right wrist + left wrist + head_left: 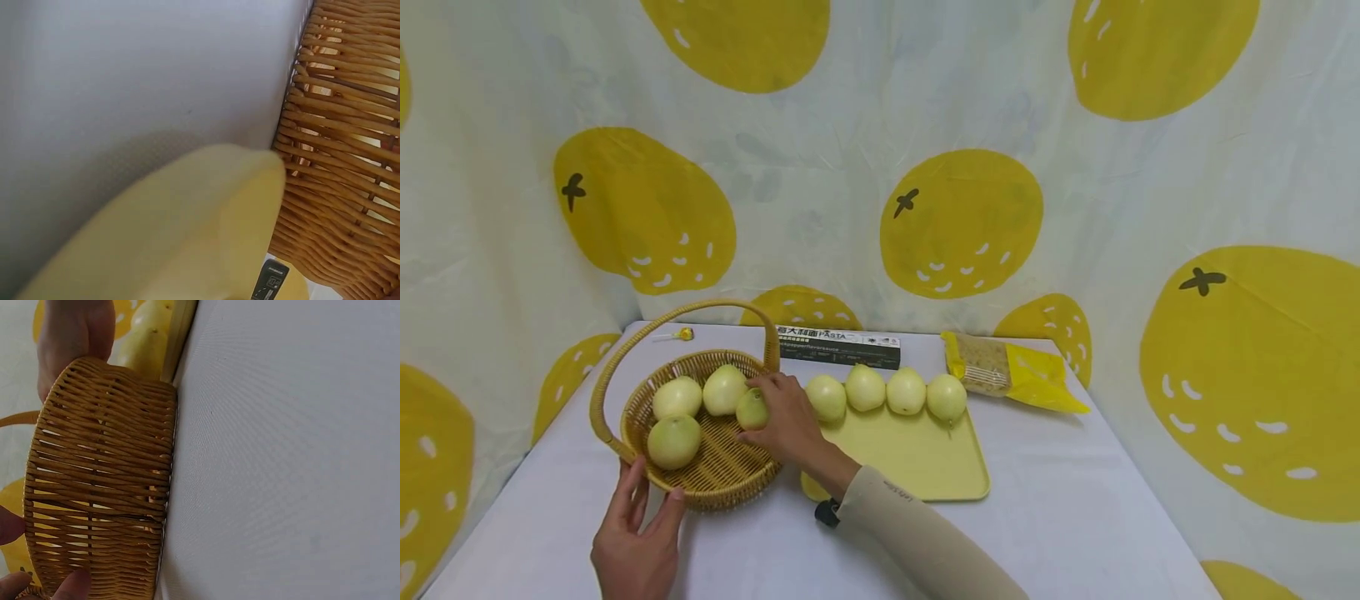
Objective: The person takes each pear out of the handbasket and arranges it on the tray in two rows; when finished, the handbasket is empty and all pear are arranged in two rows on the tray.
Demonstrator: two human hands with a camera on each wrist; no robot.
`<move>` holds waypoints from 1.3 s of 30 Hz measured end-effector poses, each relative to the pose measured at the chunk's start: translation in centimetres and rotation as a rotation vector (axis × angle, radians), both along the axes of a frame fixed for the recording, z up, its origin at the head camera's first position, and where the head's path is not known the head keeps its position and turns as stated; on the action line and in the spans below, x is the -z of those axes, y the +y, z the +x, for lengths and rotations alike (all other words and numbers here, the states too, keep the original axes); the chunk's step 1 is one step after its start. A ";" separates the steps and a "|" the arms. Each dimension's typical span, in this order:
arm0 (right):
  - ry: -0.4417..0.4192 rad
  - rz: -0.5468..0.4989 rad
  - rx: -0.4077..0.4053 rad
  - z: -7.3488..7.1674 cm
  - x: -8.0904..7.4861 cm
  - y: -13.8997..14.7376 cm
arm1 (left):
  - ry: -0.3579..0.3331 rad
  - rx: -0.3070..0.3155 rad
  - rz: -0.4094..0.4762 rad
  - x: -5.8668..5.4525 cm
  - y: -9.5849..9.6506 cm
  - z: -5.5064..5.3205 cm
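My right hand (790, 421) reaches over the near right rim of a round wicker basket (724, 500) and grips a pale green pear (751, 409) just inside it. Three other pears, one of them the front pear (674, 442), lie in the left and back of the basket. At the basket's front left, my left hand (636, 546) holds the rim by the foot of the arched handle (606, 379). From the left wrist view, its thumb (75, 586) lies against the woven side. The right wrist view shows the basket wall (350, 125) but not the fingers.
Right of the basket lies a yellow tray (906, 462) with several pears (906, 392) lined up along its back edge. Behind stand a dark pasta box (842, 350) and a yellow bag (1000, 371). A small yellow-wrapped lollipop (683, 334) lies at the back left.
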State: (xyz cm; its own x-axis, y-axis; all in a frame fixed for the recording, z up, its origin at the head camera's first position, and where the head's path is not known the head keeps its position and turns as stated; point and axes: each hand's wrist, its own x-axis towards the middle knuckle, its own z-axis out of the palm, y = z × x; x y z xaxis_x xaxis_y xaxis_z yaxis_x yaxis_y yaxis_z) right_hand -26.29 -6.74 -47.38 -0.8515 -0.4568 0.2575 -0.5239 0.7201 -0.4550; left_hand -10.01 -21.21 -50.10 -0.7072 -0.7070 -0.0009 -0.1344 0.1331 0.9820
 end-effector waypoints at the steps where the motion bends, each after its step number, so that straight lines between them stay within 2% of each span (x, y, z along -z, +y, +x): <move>1: -0.005 0.008 0.003 0.0 0.0 0.0 | 0.000 0.001 0.000 0.0 0.0 0.0; 8: -0.003 0.093 0.012 0.0 -0.1 -0.2 | 0.000 0.006 0.000 -0.2 -0.1 0.1; 15: -0.044 0.106 0.007 0.0 0.0 -0.1 | -0.006 0.010 0.003 -0.2 0.0 0.2; 22: -0.044 0.145 -0.021 -0.1 -0.1 -0.1 | 0.002 0.006 0.010 -0.2 -0.1 0.1; 25: -0.019 0.135 -0.037 -0.1 -0.2 -0.1 | -0.016 -0.002 0.017 -0.3 0.0 0.1; 31: 0.104 0.099 -0.094 0.0 -0.1 0.1 | -0.039 -0.005 0.013 -0.2 -0.1 0.1; 39: 0.103 -0.030 -0.096 0.3 -0.2 0.7 | -0.069 -0.014 0.010 0.0 -0.2 0.0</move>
